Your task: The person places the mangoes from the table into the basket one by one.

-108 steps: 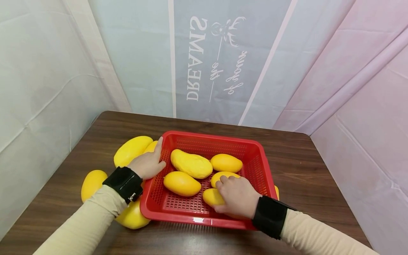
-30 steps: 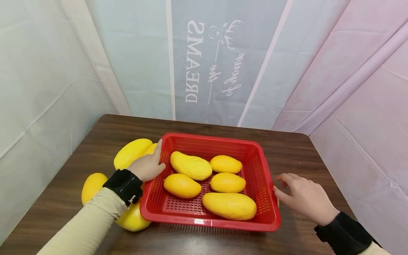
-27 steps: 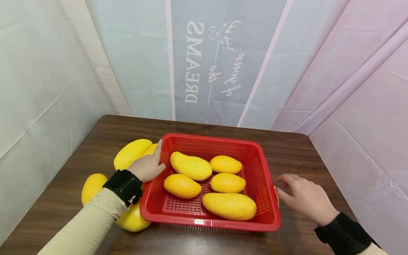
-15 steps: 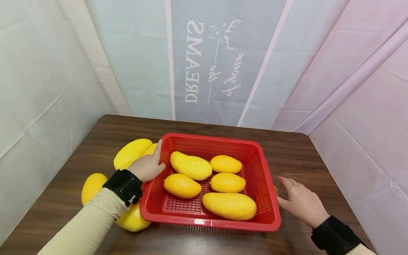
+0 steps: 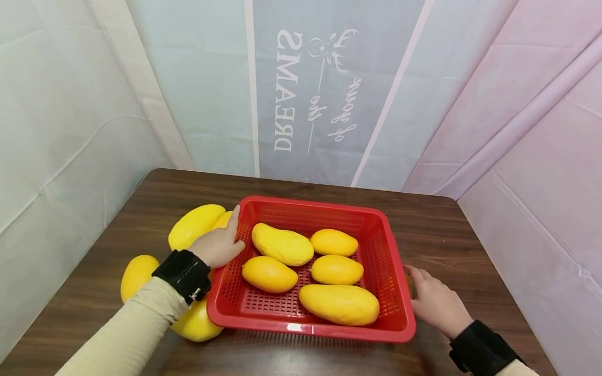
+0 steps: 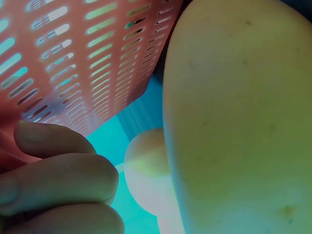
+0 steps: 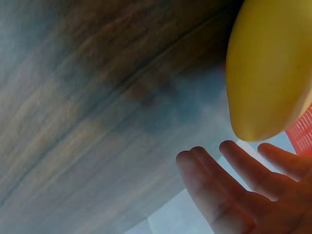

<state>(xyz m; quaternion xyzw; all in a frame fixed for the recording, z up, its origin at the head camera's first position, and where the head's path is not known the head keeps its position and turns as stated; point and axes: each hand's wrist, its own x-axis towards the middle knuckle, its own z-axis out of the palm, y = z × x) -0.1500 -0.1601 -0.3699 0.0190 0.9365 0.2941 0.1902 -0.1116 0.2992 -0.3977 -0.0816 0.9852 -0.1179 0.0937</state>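
A red plastic basket (image 5: 310,329) with slotted walls sits on the table, several yellow mangoes (image 5: 336,270) of different sizes lying inside. My left hand (image 5: 218,246) grips the basket's left rim, thumb over the inner side; the left wrist view shows its other fingers (image 6: 63,180) curled against the outer wall. My right hand (image 5: 439,303) is low beside the basket's right wall, fingers extended. Just beyond its fingertips, the right wrist view shows another mango (image 7: 268,73) outside the basket. In the head view the rim and hand mostly hide that mango.
Several more mangoes lie left of the basket, among them one at the back (image 5: 195,227), one at far left (image 5: 138,275) and one at the front (image 5: 197,321), partly under my left arm. Fabric curtains (image 5: 197,78) surround the dark wooden table (image 5: 442,230).
My right hand has left the long mango at the basket's front right and moved outside the right wall, lately drawing closer to the mango there. My left hand stays on the rim.
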